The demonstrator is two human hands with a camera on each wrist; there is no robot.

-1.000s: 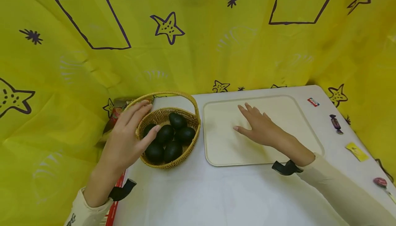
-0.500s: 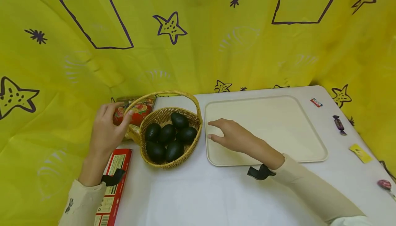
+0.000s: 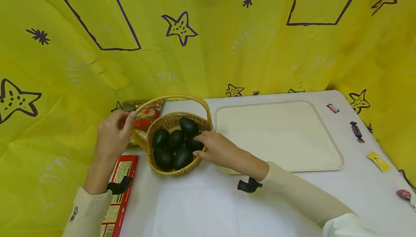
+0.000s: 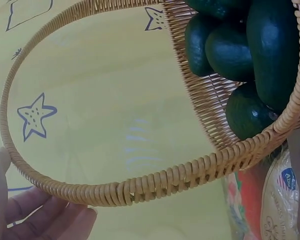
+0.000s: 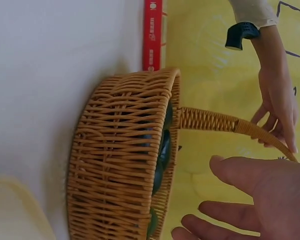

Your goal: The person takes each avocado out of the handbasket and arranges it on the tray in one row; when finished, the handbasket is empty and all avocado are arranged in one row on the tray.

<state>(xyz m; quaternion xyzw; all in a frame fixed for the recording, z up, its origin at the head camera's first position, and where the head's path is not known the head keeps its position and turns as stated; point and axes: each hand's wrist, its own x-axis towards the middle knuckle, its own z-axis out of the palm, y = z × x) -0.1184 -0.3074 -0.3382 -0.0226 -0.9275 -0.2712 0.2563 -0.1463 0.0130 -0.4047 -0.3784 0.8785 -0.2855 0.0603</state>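
A wicker basket (image 3: 175, 174) with a tall arched handle (image 3: 173, 96) stands on the table and holds several dark green avocados (image 3: 175, 140). My left hand (image 3: 112, 132) holds the left part of the handle, the thumb on one side and the fingers on the other, as the left wrist view shows. My right hand (image 3: 224, 150) hovers over the basket's right rim. Its fingers are spread and lightly bent, the tips above the rightmost avocado (image 3: 194, 142), which they partly cover. In the right wrist view nothing lies between thumb and fingers (image 5: 230, 212).
A cream tray (image 3: 279, 136) lies right of the basket. Wrapped candies (image 3: 356, 131), a yellow packet (image 3: 379, 161) and a lollipop (image 3: 403, 193) lie along the right edge. Left are a red box (image 3: 121, 193) and red food packages (image 3: 147, 118). A yellow patterned curtain (image 3: 208, 49) hangs behind.
My left hand has moved from in front of the basket leftward and taken hold of the handle. My right hand has moved left from above the tray to above the avocados.
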